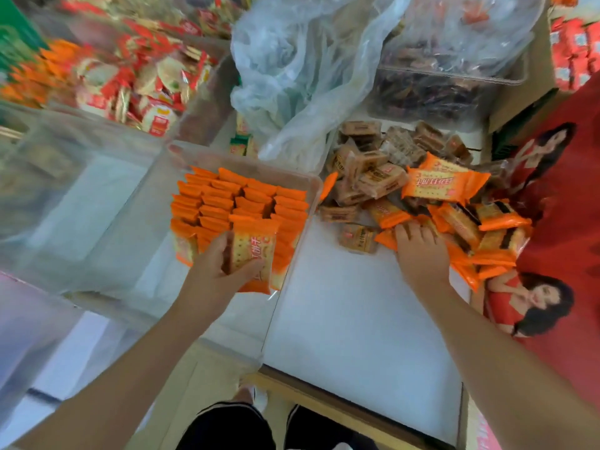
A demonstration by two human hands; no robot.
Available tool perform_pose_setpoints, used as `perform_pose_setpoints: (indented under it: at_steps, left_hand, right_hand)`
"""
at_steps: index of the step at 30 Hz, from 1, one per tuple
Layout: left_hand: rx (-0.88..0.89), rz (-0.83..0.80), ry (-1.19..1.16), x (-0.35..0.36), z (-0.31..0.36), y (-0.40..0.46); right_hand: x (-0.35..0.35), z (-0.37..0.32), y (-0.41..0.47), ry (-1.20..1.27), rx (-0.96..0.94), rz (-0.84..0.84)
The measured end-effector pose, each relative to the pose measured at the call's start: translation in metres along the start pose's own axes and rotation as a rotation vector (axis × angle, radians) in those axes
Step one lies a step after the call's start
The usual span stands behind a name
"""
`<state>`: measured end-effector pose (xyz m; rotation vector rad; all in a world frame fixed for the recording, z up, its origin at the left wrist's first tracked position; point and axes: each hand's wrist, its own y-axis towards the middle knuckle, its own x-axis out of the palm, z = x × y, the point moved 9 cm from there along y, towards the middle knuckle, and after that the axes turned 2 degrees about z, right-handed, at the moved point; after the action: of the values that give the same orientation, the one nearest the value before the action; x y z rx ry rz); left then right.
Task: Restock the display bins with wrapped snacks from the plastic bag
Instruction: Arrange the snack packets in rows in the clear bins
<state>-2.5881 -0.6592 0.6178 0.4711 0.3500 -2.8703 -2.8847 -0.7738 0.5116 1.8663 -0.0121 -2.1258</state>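
Clear display bins crowd a shop shelf, and on the white surface (350, 319) at the right lies a loose heap of wrapped snacks (454, 222), orange packets with pale cracker faces mixed with brown ones, below a crumpled translucent plastic bag (302, 66). Nearer the middle, a clear bin (311, 190) holds tidy upright rows of the same orange packets (240, 199), and the left hand (217, 274) grips one orange packet (256, 251) at their near edge. Over on the heap, the right hand (418, 248) rests fingers-forward on the orange wrappers, though whether it grasps any I cannot tell.
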Motion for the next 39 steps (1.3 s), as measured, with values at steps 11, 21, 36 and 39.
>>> perform_pose_setpoints:
  at_steps: [11,21,36,39]
  left_hand:
    - [-0.107,-0.037,0.423,-0.097,-0.090,0.042]
    - [0.218,-0.079,0.985,-0.122,-0.101,0.083]
    - [0.686,-0.321,1.437,-0.095,-0.089,0.087]
    - [0.702,-0.358,1.441,-0.089,-0.083,0.082]
  right_hand:
    - [-0.144,-0.053,0.010,1.316,0.351,-0.009]
    - [-0.178,-0.235,0.012,1.125,-0.319,-0.253]
    - [-0.145,-0.339,-0.014,0.617,-0.466,-0.679]
    - [-0.130,-0.347,-0.014,0.709,-0.434,-0.801]
